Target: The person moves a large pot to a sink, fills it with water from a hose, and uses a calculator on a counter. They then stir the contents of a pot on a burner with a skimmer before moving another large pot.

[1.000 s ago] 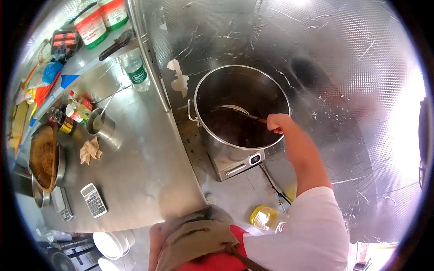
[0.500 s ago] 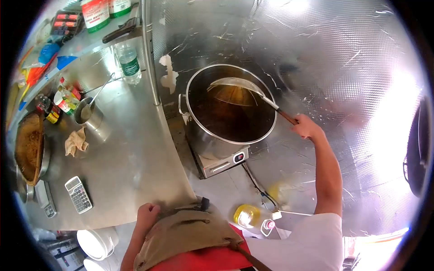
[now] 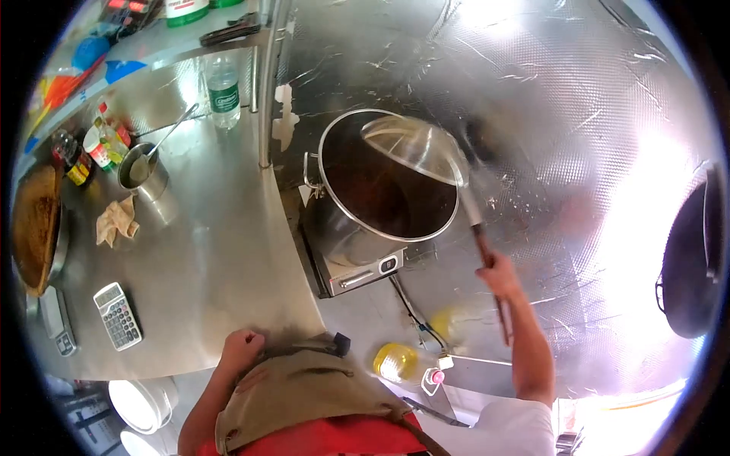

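Observation:
My right hand (image 3: 499,275) is wrapped round the wooden handle of a long-handled strainer (image 3: 417,146), with part of the handle sticking out below my grip. The strainer's shiny bowl is slightly blurred and hangs tilted above the right side of a tall metal pot (image 3: 328,178). Dark contents show inside the pot, which stands on an electric cooker (image 3: 357,275). At the front edge of the steel counter, my left hand (image 3: 242,347) is curled into a fist next to the apron (image 3: 296,387), with nothing visible in it.
On the steel counter (image 3: 220,266) are a calculator (image 3: 118,316), a crumpled cloth (image 3: 118,220), a metal cup (image 3: 144,176) and a water bottle (image 3: 223,95). A jug of yellow oil (image 3: 399,363) stands below the cooker. Foil-like sheeting (image 3: 532,99) covers the surface behind the pot.
The strainer has risen and turned, its bowl moving from inside the pot to above the right rim. My right hand has moved lower, nearer my body. My left fist stays near the counter edge.

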A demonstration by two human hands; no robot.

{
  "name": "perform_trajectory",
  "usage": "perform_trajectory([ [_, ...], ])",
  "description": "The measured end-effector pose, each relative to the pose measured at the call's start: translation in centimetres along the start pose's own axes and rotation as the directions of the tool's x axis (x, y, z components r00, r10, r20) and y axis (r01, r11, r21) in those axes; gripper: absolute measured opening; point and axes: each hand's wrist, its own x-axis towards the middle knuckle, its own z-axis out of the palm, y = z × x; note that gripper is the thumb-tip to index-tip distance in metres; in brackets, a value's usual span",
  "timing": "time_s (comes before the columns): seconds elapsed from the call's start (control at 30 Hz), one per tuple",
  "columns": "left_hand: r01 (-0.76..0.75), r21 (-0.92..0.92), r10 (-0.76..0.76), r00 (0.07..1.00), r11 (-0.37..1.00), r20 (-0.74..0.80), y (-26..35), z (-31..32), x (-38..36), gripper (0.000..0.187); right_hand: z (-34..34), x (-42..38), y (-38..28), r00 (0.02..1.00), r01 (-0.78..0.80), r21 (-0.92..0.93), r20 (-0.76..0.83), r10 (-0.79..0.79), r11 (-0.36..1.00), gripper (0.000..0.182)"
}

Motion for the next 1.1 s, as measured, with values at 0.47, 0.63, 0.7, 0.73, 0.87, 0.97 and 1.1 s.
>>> perform_trajectory([
  [0.47, 0.019, 0.072, -0.011, 0.993, 0.997, -0.115, -4.5, 0.5, 0.5, 0.029, 12.4, 0.7, 0.3, 0.952, -0.192, 0.306, 0.29, 0.101, 0.932, 0.022],
  [0.63, 0.04, -0.012, -0.041, 0.993, 0.999, -0.108, -3.9, -0.4, 0.0, 0.028, 11.8, -0.3, -2.1, 0.923, -0.34, 0.466, 0.33, 0.196, 0.817, 0.02],
  [0.7, 0.068, -0.05, -0.073, 0.992, 0.996, -0.105, -4.0, -0.3, 0.0, 0.029, 11.9, -0.2, -1.9, 0.917, -0.358, 0.481, 0.341, 0.205, 0.8, 0.021],
  [0.73, 0.061, -0.026, -0.063, 0.993, 0.998, -0.101, -3.8, -0.4, 0.0, 0.029, 11.8, -0.3, -1.7, 0.913, -0.371, 0.498, 0.35, 0.21, 0.784, 0.021],
  [0.87, 0.015, 0.029, -0.012, 0.994, 0.999, -0.113, -3.9, -0.6, 0.5, 0.029, 11.7, -0.5, -2.1, 0.911, -0.372, 0.52, 0.363, 0.196, 0.769, 0.022],
  [0.97, 0.006, 0.058, 0.0, 0.995, 0.998, -0.1, -4.6, -0.5, 0.9, 0.03, 12.0, -0.2, -1.6, 0.915, -0.348, 0.51, 0.366, 0.167, 0.787, 0.021],
  [1.1, 0.042, 0.021, -0.04, 0.994, 0.999, -0.101, -4.7, -0.4, 0.8, 0.029, 11.6, -0.5, -1.8, 0.918, -0.33, 0.458, 0.36, 0.167, 0.825, 0.019],
])
